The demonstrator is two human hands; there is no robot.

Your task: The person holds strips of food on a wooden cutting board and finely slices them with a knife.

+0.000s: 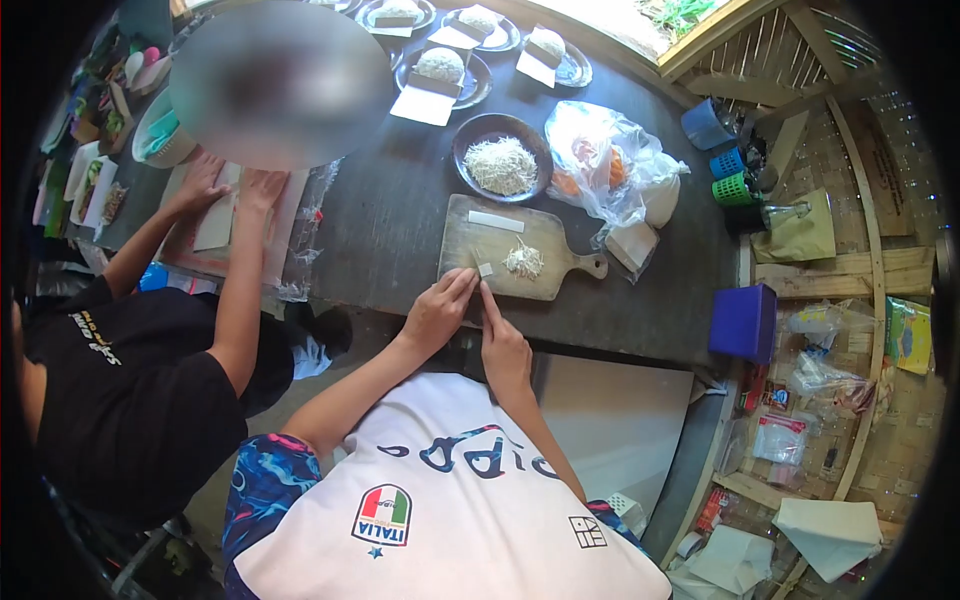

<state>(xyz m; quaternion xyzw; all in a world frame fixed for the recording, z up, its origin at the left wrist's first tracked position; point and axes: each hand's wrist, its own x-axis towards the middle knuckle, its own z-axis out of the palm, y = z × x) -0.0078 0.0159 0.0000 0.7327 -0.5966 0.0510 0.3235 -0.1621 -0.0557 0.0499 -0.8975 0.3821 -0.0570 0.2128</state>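
My left hand is closed at the near edge of a wooden cutting board, its fingertips pinched at a small white block. Right beside it, my right hand is closed with the index finger stretched toward the same block; what it grips is hidden. A thin edge shows by the fingertips, too small to name. On the board lie a flat white strip and a small heap of white shreds. Behind the board, a dark bowl holds many more white shreds.
Dark plates with rounded white mounds and white cards stand along the back. A clear plastic bag with orange contents lies right of the bowl. A co-worker's hands press on a flat sheet at left. A purple bin hangs at right.
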